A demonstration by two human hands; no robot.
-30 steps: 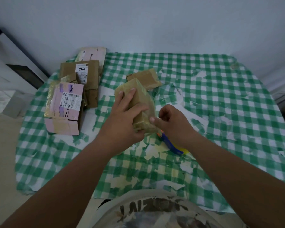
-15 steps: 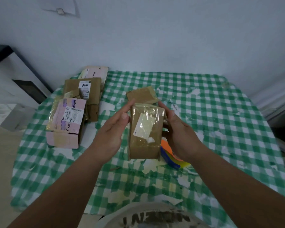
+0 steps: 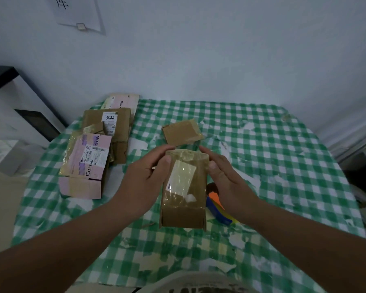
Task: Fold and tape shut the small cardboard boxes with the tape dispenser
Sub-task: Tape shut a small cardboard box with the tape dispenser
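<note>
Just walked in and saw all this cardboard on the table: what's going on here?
A person is packing small boxes at a table with a green checked cloth. The left hand and right hand hold a brown taped box from either side; its near end looks untaped. A blue and orange tape dispenser lies behind the right hand. More boxes are piled at the left, and another small box lies farther back.
</note>
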